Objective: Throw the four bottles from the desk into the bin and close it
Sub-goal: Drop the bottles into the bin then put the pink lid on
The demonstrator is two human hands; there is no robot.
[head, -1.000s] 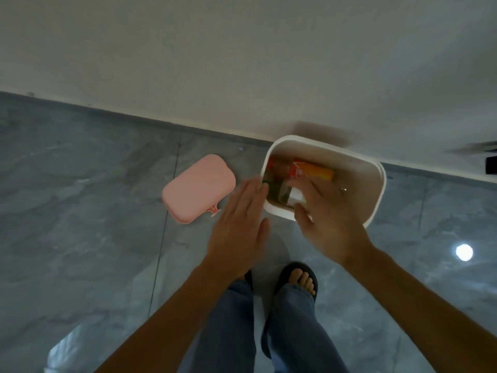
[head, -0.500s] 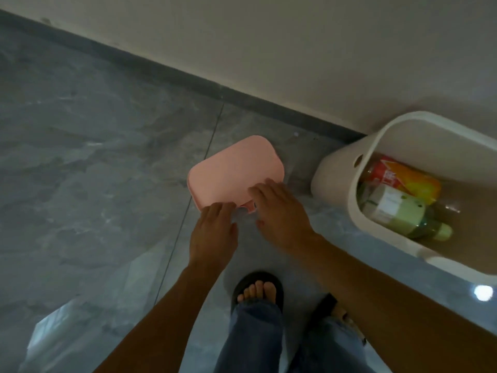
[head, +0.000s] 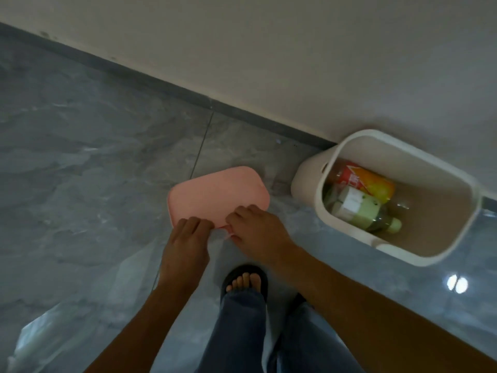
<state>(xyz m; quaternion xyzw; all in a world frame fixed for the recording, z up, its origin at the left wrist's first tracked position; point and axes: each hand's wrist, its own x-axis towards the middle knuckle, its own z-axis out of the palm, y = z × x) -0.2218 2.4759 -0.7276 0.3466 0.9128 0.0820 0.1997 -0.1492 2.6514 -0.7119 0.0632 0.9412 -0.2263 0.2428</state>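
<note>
A cream-white bin [head: 349,138] stands open on the floor by the wall at the right. Inside lie a red-and-orange bottle [head: 363,180] and a green bottle with a white label [head: 363,211]; others are partly hidden beneath. The pink lid [head: 215,195] lies flat on the floor left of the bin. My left hand [head: 185,246] and my right hand [head: 258,232] both grip the lid's near edge, fingers curled over it.
Glossy grey marble floor [head: 80,184] all around. A pale wall [head: 269,49] with a dark skirting runs diagonally behind the bin. My legs in jeans and a foot in a black sandal [head: 244,281] are just below the hands.
Both hands left the bin's opening and went left to the pink lid, where they now hold its near edge. The view swung left, so the bin sits further right.
</note>
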